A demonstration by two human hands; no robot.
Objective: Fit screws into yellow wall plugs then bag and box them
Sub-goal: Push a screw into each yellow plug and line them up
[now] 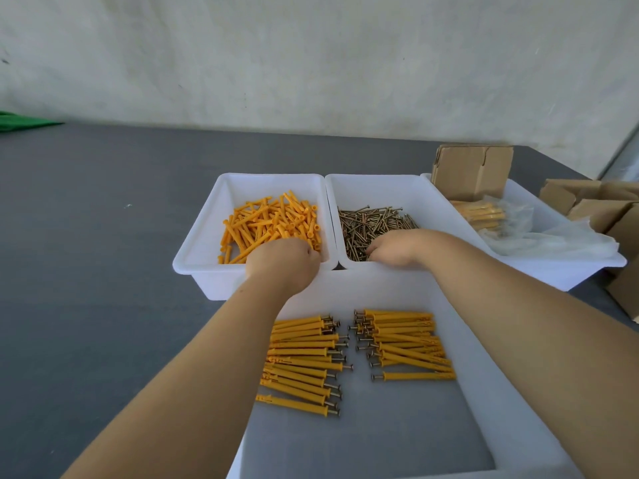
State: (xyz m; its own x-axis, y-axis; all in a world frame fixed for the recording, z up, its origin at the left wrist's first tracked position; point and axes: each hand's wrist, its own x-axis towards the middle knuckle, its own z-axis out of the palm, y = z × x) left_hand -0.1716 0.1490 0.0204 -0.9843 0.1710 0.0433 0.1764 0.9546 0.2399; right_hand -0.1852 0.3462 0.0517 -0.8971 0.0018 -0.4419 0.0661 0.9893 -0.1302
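Left hand (283, 259): fingers are curled down into the pile of loose yellow wall plugs (271, 227), knuckles up; whether a plug is actually gripped cannot be told, the fingertips are hidden by the back of the hand. The plugs are heaped in the left white tray (200, 243), mostly toward its right side.

Right hand (394, 248): fingers are bent and bunched at the near edge of the screw pile (375, 227), tips touching the screws; a pinch looks likely but cannot be confirmed from this angle. The screws are held in the middle white tray (420, 191), set just beside the plug tray, rims touching.

Both forearms are stretched over the near white tray (473, 385), closest to the camera. Two groups of assembled plugs are laid in it: the left group (304, 357) with screw heads pointing right, the right group (408, 344) with screw heads pointing left, so the heads face each other across a narrow gap. One assembled plug is laid slightly apart at the near side of the right group.

Right white tray (570, 267): a folded cardboard box (472, 171) is propped at its far end, bagged plugs (484, 212) in front of it, clear plastic bags (553, 242) spread nearer.

More cardboard boxes (594, 205) are stacked at the far right on the grey table (86, 254). A green object (20, 121) is seen at the far left edge. A pale wall (311, 57) is behind.
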